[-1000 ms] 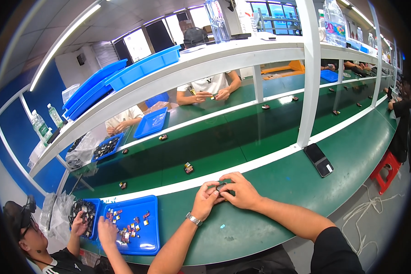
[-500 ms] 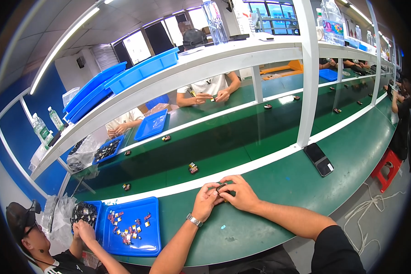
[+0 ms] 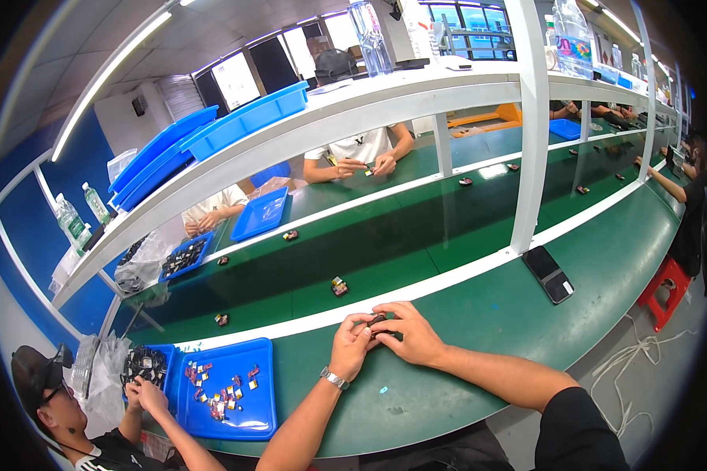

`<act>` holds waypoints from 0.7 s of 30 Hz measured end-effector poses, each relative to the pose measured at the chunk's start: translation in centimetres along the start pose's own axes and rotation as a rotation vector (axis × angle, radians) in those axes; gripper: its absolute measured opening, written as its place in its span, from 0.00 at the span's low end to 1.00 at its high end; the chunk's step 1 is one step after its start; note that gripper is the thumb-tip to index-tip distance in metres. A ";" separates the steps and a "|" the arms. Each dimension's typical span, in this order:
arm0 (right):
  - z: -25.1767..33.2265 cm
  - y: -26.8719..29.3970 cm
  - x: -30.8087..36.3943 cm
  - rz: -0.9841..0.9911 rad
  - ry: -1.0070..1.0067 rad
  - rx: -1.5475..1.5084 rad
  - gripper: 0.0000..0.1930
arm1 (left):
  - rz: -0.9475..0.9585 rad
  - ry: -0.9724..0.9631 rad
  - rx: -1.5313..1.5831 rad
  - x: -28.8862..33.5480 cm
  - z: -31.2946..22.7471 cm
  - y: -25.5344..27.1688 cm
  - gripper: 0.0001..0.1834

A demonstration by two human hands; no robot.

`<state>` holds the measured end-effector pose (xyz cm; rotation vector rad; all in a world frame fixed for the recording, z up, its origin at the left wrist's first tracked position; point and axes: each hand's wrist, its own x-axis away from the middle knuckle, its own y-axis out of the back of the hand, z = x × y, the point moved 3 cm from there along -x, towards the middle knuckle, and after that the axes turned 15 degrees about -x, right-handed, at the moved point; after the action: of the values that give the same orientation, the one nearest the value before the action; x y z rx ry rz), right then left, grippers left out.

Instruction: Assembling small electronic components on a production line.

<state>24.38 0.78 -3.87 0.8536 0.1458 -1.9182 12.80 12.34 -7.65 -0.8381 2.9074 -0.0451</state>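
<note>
Above the green worktop [image 3: 448, 385], my left hand [image 3: 352, 344] and my right hand [image 3: 410, 334] meet around a small black part [image 3: 379, 320]. Fingers and thumbs of both are closed on it and cover most of it, so its exact kind cannot be made out. A metal watch is on my left wrist. Left of my forearm lies a blue tray [image 3: 265, 392] holding several small red, yellow and silver pieces [image 3: 226, 396]. Beyond my hands, a small dark part with yellow and red [image 3: 338, 286] rests on the dark green belt [image 3: 401, 271].
A black phone-like device [image 3: 548, 275] lies right of my hands. A white post [image 3: 530, 157] rises behind it, carrying a shelf with blue trays [image 3: 247, 122] and bottles. At left, a co-worker's hands [image 3: 145, 396] are near a tray of black parts [image 3: 145, 365]. Others sit across the belt.
The small parts on the belt have shifted slightly to the right. My right fingers have curled further over the black part. The co-worker's hands at left have moved a little.
</note>
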 end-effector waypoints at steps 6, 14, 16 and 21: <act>-0.4 0.1 0.2 -0.039 -0.041 -0.015 0.09 | 0.036 0.000 0.060 0.0 -0.2 -0.3 0.11; -1.4 0.0 0.1 -0.035 -0.051 -0.047 0.10 | 0.019 -0.004 0.062 0.0 0.0 -0.4 0.12; -1.1 -0.1 0.1 -0.024 -0.065 -0.065 0.09 | 0.003 -0.007 0.069 0.1 0.0 -0.5 0.12; -0.4 0.4 -0.4 -0.023 -0.057 -0.109 0.09 | -0.009 -0.021 0.080 0.2 -0.4 -0.4 0.12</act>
<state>25.00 1.10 -3.85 0.7261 0.2247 -1.9359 12.78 11.85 -7.21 -0.8334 2.8611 -0.1513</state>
